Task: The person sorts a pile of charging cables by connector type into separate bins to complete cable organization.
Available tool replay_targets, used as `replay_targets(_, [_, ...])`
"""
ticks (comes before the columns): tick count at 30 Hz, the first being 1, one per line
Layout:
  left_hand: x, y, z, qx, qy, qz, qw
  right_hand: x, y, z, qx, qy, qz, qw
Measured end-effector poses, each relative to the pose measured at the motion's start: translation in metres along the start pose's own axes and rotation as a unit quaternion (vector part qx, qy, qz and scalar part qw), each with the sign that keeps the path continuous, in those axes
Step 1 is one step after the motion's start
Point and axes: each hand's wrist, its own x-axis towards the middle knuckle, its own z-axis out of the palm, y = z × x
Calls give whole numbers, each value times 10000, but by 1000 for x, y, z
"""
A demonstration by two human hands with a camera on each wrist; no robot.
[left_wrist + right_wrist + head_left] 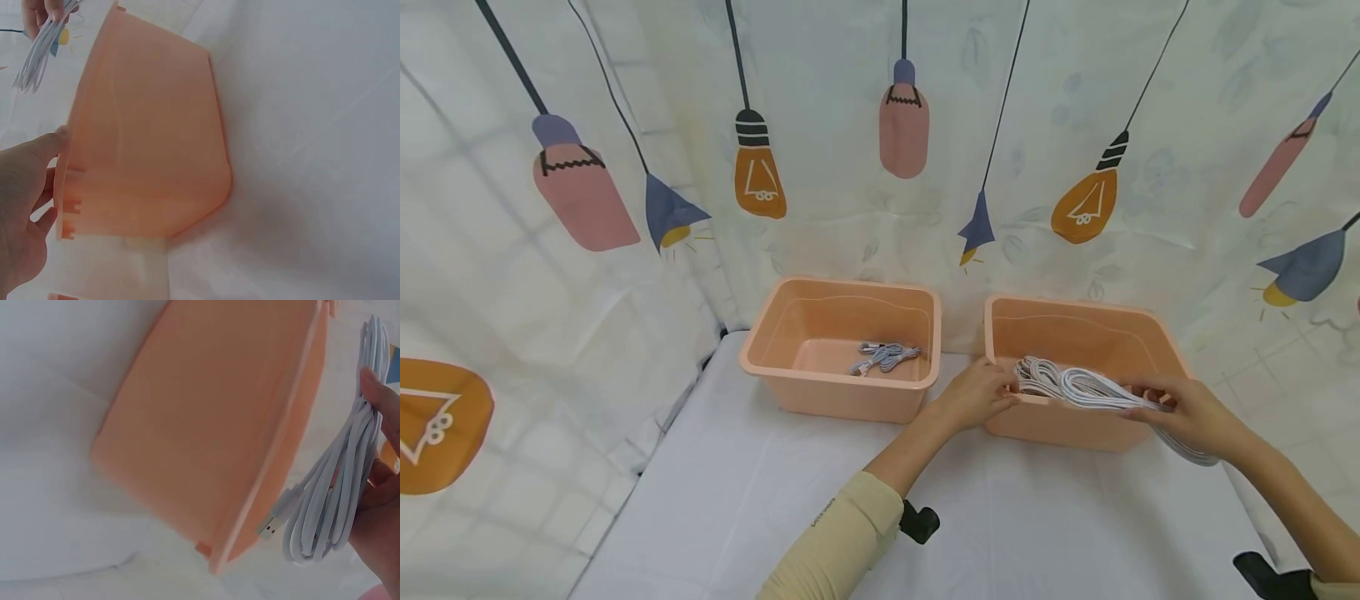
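My left hand point(976, 393) grips the front left corner of the right peach bin point(1075, 425), thumb outside the rim and fingers inside in the left wrist view. Above that bin's front edge, my right hand point(1187, 414) holds a bundled white USB cable point(337, 481) around its middle. Its plug point(279, 512) hangs beside the loops in the right wrist view. Another greyish-white coil point(1036, 377) shows at the bin's left inside, partly behind the held bundle; whether it rests on the bottom is hidden.
To the left stands a second peach bin point(838, 396) with a small bundled grey cable point(886, 357) inside. Both bins stand on a white-covered table point(1000, 525), close to a lamp-patterned curtain point(850, 233).
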Motion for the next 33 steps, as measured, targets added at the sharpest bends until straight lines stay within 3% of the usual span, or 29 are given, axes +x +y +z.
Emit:
replay_targets(10, [1,-1,1,44,38,41,10000,28,4,-9,-140,-82,179,9997])
replay_targets(25, [0,-1,-1,52,11,59,10000,65,15,-19,-303,-575,780,9948])
replay_targets(33, [0,-2,0,80,20,87,9999,80,15,-27,-271,-900,1287,9872])
